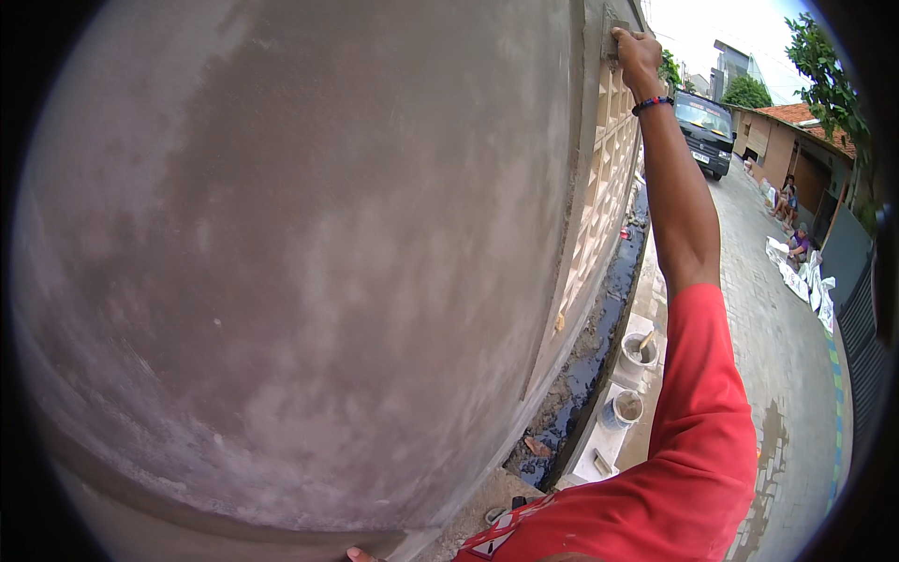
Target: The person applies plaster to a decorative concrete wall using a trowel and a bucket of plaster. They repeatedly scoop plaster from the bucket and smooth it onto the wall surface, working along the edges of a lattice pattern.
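My right arm, in a red sleeve, stretches up and away along the wall. At the top, my right hand is closed on a small, flat grey-brown block, held against the wall's far edge; its exact kind is too small to tell. A grey plastered wall, with darker damp-looking patches, fills the left and middle of the view. Only a fingertip or two of my left hand shows at the lower edge, by the wall's bottom ledge. The rest of that hand is out of view.
Past the wall edge is a pale lattice block screen. Below runs a ditch of dark water. Two buckets of grey mix stand on its ledge. A dark vehicle is on the paved lane; people sit near white sacks.
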`<action>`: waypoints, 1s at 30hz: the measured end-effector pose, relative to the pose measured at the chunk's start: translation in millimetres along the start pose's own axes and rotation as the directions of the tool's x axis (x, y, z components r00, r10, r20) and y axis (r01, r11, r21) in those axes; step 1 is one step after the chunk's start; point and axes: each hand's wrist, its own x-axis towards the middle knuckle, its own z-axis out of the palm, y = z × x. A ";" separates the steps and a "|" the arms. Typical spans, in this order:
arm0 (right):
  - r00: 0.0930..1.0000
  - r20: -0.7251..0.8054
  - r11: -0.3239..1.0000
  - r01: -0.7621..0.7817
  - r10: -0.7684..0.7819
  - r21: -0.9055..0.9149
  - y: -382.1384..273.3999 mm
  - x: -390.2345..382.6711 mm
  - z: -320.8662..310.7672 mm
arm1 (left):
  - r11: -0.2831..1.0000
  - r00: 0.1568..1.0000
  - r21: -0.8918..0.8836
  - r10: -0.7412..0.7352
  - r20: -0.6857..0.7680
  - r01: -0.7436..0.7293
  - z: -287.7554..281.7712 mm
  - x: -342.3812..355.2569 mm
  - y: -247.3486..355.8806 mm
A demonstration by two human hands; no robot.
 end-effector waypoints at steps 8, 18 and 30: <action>0.973 -0.035 0.969 0.229 -0.227 0.091 -42.0 -10.9 16.7 | 0.998 0.992 -0.058 -0.046 -0.118 0.040 15.8 -8.6 -4.7; 0.939 -0.079 0.940 0.339 -0.335 0.038 -31.4 2.5 16.3 | 0.997 0.997 0.008 -0.071 -0.025 0.072 18.7 -20.8 -7.5; 0.360 0.058 0.331 0.901 -0.931 -0.279 -114.5 -36.8 -66.9 | 0.993 0.999 0.110 -0.038 0.026 0.035 4.2 -11.5 -10.3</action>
